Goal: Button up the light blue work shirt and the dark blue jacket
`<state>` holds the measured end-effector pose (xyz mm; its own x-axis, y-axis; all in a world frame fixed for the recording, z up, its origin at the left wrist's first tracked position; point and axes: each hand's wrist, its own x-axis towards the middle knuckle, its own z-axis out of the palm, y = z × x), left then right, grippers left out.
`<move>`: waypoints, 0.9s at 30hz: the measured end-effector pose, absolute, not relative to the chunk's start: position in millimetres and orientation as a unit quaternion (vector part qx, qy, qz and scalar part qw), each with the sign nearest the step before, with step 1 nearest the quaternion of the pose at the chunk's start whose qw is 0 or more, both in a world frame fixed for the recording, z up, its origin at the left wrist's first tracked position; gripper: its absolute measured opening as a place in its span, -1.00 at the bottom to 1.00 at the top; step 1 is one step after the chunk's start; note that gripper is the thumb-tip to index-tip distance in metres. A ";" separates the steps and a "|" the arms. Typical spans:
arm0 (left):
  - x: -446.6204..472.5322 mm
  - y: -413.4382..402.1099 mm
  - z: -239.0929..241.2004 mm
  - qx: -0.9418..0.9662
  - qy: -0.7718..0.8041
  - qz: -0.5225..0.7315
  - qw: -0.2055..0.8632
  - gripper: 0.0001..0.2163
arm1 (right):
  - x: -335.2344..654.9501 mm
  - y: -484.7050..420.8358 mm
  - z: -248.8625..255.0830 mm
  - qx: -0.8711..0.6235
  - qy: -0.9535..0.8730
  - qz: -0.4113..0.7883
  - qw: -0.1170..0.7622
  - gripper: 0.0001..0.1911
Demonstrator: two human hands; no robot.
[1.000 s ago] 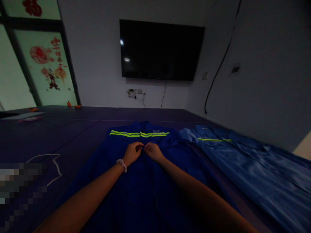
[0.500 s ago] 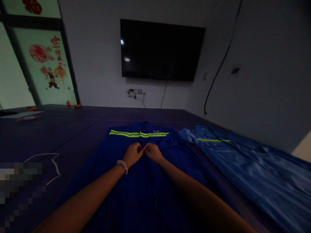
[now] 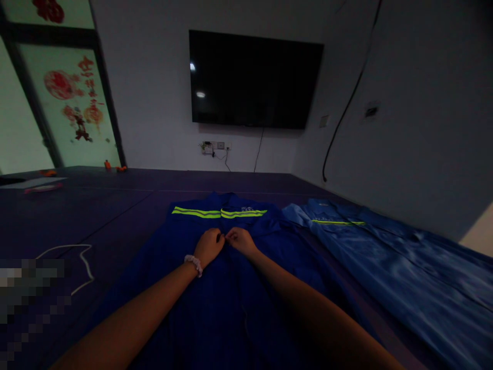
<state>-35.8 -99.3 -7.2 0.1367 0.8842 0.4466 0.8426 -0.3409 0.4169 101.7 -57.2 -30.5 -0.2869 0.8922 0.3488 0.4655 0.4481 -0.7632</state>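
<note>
A dark blue work jacket (image 3: 204, 308) lies spread flat in front of me, its collar at the far end and a yellow-green reflective stripe (image 3: 196, 211) across the chest. My left hand (image 3: 210, 245), with a pale scrunchie (image 3: 193, 263) at the wrist, is closed at the jacket's front edge just below the stripe. Close against it, my right hand (image 3: 241, 241) pinches at the same front opening. The fingertips of both hands meet over the cloth, and dim light hides any button or fastener between them.
A lighter blue garment (image 3: 370, 257) with a yellow-green stripe lies to the right. On the left are a white cable (image 3: 88, 264) and a blurred-out object. Small orange items (image 3: 121, 168) lie near the glass door (image 3: 61, 103). A television (image 3: 254, 79) hangs on the far wall.
Both hands stay at the jacket's front opening. The left thumb and fingers have drawn in slightly, and the whole view has shifted a little.
</note>
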 end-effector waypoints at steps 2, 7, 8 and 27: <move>-35.9 -99.5 -6.2 0.754 0.572 0.321 0.033 -0.81 | 102.1 -55.7 -31.5 -0.453 -0.756 0.269 0.389 -0.95; -36.4 -99.5 -5.9 0.752 0.575 0.320 0.044 -0.82 | 102.2 -54.8 -31.4 -0.446 -0.759 0.272 0.389 -0.96; -36.5 -99.5 -6.0 0.752 0.574 0.321 0.045 -0.82 | 102.1 -55.0 -31.1 -0.445 -0.758 0.274 0.389 -0.97; -39.5 -98.3 -4.1 0.738 0.593 0.310 0.083 -0.84 | 102.7 -57.0 -29.2 -0.436 -0.765 0.262 0.395 -0.98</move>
<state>-39.5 -98.3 -4.1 0.1039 0.9274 0.3594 0.8239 -0.2826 0.4912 102.7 -57.0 -29.2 -0.3072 0.8743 0.3758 0.4610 0.4822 -0.7450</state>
